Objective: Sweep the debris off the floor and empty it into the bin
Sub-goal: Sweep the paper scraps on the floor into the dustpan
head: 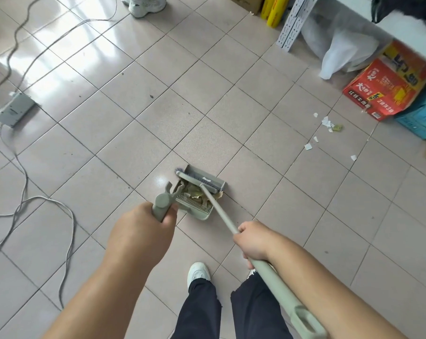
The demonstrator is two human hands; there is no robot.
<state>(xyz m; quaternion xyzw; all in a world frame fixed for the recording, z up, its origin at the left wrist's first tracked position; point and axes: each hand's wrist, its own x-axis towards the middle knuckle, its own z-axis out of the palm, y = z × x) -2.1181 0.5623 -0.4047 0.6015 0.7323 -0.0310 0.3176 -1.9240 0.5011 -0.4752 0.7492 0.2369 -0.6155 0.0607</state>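
While both hands grip handles, broom point(199, 184) meets dustpan point(197, 204).
Left hand point(143, 231) clenches dustpan handle, right hand point(252, 242) the broomstick; paper scraps point(328, 124) lie beside boxes point(388, 84); cables point(23, 187) left.

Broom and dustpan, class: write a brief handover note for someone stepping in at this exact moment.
Left hand grips the dustpan handle; right hand grips the broom pole.
The dustpan sits on the floor, broom head at its mouth.
Done: leaves and scraps are in the pan.
Left: paper bits lie near the red box; sweep them up, then empty the pan. No bin is clearly visible.
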